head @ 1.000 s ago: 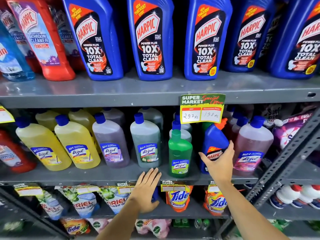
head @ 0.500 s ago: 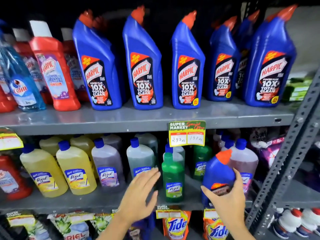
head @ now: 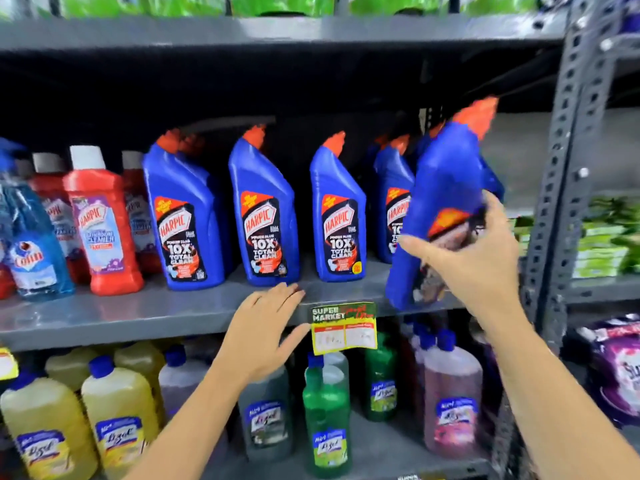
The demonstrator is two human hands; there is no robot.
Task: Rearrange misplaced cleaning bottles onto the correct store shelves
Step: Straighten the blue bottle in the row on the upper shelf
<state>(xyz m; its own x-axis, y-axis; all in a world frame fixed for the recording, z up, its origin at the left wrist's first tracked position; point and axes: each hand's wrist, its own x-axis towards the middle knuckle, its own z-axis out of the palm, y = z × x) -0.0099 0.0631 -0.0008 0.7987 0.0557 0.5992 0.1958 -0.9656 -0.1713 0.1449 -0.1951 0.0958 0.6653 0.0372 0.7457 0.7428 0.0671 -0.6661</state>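
i have the blue bottle (head: 441,202) in my right hand (head: 481,258), raised at the right end of the harpic shelf (head: 138,313), tilted with its orange cap (head: 479,116) leaning right. its base sits low over the shelf's front edge, and i can't tell whether it touches the shelf or hangs just above it. the worst risk i see is the neighbour (head: 393,202) right behind and to the left of it: if i push the bottle in at this tilt, its shoulder may knock that one back or sideways, and the row (head: 263,209) stands close enough to go down one after another. the base may also catch the shelf lip and twist out of my grip, since i hold it from the side, low on the label. the post (head: 571,168) stands near on the right, so swinging wide may clip it.

my right fingers (head: 498,209) are curled round the bottle's far side with the thumb (head: 415,242) stretched across the front, a firm wrap round the body. my left hand (head: 266,330) is spread flat and holds nothing, its fingertips (head: 294,292) at the shelf's front edge, just left of the price tag (head: 343,327); touching or only hovering, i can't tell
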